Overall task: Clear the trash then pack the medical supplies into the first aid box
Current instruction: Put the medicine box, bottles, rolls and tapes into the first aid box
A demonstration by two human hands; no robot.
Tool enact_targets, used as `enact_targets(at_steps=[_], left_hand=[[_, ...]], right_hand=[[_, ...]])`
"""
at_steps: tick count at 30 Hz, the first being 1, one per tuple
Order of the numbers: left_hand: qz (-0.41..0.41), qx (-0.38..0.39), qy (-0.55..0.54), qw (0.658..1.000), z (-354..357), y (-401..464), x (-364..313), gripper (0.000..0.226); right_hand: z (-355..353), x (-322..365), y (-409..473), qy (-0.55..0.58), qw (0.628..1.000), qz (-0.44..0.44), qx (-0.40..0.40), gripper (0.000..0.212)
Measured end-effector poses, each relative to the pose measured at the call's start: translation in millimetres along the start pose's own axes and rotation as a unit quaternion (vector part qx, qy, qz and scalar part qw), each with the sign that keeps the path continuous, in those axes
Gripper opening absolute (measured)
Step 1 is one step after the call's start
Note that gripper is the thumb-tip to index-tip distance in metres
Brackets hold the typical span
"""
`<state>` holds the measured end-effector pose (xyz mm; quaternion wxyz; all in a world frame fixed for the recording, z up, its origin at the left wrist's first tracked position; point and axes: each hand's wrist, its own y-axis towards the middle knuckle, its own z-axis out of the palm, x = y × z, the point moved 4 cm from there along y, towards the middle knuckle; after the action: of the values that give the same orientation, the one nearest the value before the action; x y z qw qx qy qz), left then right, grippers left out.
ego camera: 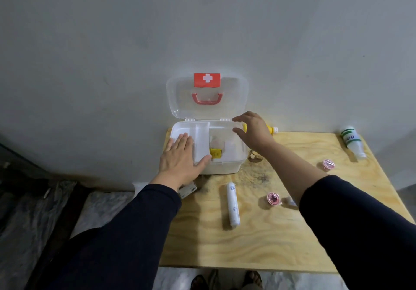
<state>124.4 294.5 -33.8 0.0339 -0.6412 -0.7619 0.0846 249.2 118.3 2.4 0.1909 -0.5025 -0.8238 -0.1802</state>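
Observation:
The white first aid box (221,168) stands open at the table's back left, its clear lid (234,100) leaning on the wall. A clear inner tray (202,138) sits in its left part; a yellow item (216,153) lies inside. My left hand (180,156) rests flat on the tray and the box's left rim, fingers apart. My right hand (253,129) hovers open over the box's right side, holding nothing. A white gauze roll (233,204) lies in front of the box. A yellow bottle (271,129) lies behind my right hand.
Two pink round pieces (274,198) (328,165) lie on the wooden table (247,244). A white bottle with a green label (352,142) lies at the back right. A small box (188,190) peeks out under my left wrist. A brownish bit (254,155) lies beside the first aid box.

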Motion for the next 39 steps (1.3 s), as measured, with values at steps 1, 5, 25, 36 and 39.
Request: enact_targets(at_steps=[1,5,25,36,39], left_hand=[[-0.001,0.0,-0.003,1.0,0.8,3.0,-2.1,0.091],[-0.005,0.0,-0.025,1.0,9.1,9.9,-8.3,0.091],[-0.016,-0.034,-0.033,0.999,16.4,10.6,-5.1,0.105],[-0.011,-0.009,-0.037,0.999,11.1,6.7,-6.0,0.09],[-0.008,-0.003,-0.038,0.999,6.7,5.1,-7.5,0.089]], right_hand=[[-4.0,-9.2,-0.8,-0.001,1.0,0.015,-0.008,0.033],[-9.6,-54.7,-3.9,-0.015,0.996,0.083,-0.007,0.035],[5.6,-132.1,-8.8,0.038,0.981,0.178,-0.067,0.029],[-55.9,-66.9,-9.0,0.172,0.963,0.107,-0.178,0.026],[-76.7,-42.3,-8.3,0.178,0.96,0.087,-0.199,0.025]])
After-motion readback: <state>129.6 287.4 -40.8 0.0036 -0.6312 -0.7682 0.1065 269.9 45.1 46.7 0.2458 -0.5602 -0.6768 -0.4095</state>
